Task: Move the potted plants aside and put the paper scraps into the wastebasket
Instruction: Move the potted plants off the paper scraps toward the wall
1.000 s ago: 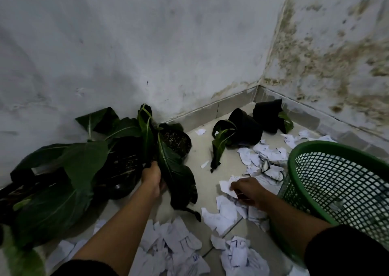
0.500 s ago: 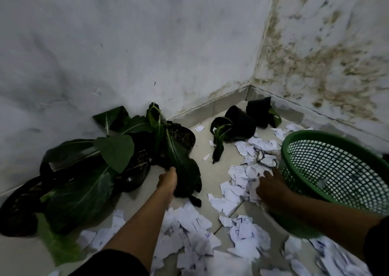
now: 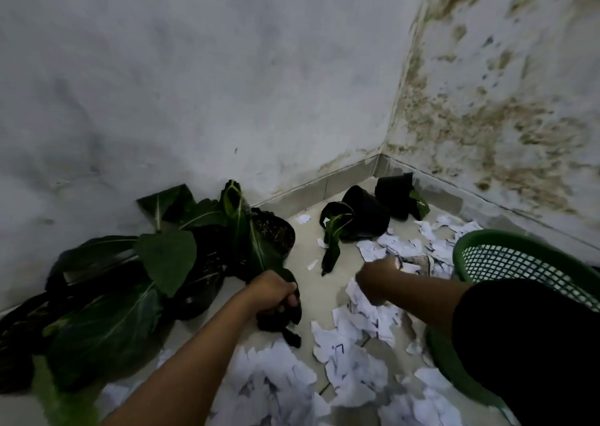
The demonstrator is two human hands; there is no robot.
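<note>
Head: left hand (image 3: 274, 292) grips leaf (image 3: 259, 250); right hand (image 3: 378, 278) clenched (contents unclear); wastebasket (image 3: 519, 263) interior unclear.

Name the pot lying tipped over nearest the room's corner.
The black pot deepest in the corner, behind the other tipped pot; the upright pot stands leftward.

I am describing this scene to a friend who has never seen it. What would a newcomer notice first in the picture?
White paper scraps litter the tiled floor across the lower middle, beside a green wastebasket at the right. Dark potted plants crowd against the left wall, and two tipped black pots lie in the mould-stained corner. The left hand grips a dark leaf, and the right hand is closed over scraps.
</note>
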